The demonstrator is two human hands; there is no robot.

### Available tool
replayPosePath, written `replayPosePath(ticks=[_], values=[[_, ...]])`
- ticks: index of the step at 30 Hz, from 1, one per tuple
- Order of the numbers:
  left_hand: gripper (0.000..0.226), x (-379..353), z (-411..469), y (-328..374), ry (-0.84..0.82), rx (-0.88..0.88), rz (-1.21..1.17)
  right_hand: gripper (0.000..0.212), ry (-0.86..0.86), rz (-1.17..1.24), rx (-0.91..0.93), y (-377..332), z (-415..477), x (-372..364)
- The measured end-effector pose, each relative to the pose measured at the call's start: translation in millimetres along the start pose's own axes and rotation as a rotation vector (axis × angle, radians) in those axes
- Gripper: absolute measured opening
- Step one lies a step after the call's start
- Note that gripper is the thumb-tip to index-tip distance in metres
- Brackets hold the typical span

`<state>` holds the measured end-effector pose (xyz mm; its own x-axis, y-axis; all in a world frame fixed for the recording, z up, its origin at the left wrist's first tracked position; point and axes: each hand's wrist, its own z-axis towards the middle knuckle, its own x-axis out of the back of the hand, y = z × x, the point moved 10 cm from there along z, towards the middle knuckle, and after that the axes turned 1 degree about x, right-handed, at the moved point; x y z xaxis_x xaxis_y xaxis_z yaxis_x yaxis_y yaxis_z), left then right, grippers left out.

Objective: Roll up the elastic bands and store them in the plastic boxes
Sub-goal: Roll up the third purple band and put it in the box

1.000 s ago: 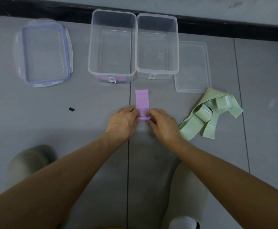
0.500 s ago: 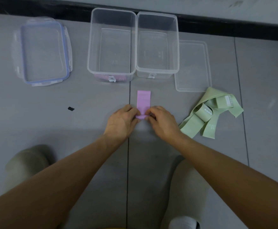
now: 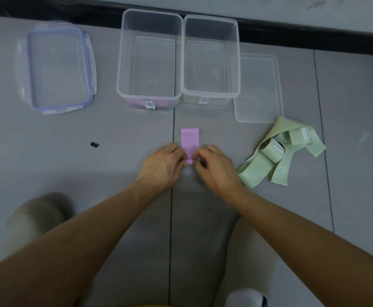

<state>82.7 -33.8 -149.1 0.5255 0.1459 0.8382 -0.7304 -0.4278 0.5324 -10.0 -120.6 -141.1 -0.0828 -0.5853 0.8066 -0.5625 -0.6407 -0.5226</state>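
Since a second ago the flat part of the pink band (image 3: 189, 140) has become a little shorter, and the roll at its near end is now a little fuller. In the head view I see the left hand (image 3: 162, 167) and the right hand (image 3: 216, 169) close together, both pinching this rolled end with curled fingers. The band lies on the floor (image 3: 114, 151), pointing to the two clear boxes. The left box (image 3: 150, 97) has something pink at its near bottom edge; the right box (image 3: 211, 93) touches it on the side. A heap of green bands (image 3: 278, 156) lies just beside the right hand. A blue-rimmed lid (image 3: 57, 69) is far to the left, and a clear lid (image 3: 258, 89) is beside the right box.
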Motion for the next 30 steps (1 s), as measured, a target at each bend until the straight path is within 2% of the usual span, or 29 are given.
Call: replayPosePath(ticks=[3, 8, 14, 18, 21, 23, 30], values=[[0.019, 0.0, -2.4, -1.6, 0.002, 0.018, -0.046, 0.014, -0.033, -0.056, 0.027, -1.3, 2.7, -0.3], [0.008, 0.7, 2.3, -0.3, 0.015, 0.026, -0.056, 0.028, -0.083, -0.092, 0.067, 0.1, 1.4, -5.0], [0.007, 8.2, 7.7, -2.7, 0.048, 0.072, -0.087, 0.026, -0.055, -0.147, 0.062, 1.1, 10.7, -1.4], [0.016, 7.7, 5.1, 2.7, 0.015, -0.019, -0.042, 0.023, -0.027, -0.112, 0.062, 1.6, 9.3, -0.8], [0.018, 6.8, 4.5, 2.0, 0.016, -0.020, -0.038, 0.021, 0.016, -0.053, 0.056, 1.3, 6.7, 2.3], [0.019, 5.6, 5.6, 1.2, 0.017, -0.009, -0.035, 0.016, 0.008, -0.047, 0.068, 0.4, 6.4, 0.6], [0.032, 1.6, 3.8, 7.5, -0.010, -0.069, 0.025, 0.022, -0.037, -0.093, 0.059, 7.9, 1.9, -6.5]])
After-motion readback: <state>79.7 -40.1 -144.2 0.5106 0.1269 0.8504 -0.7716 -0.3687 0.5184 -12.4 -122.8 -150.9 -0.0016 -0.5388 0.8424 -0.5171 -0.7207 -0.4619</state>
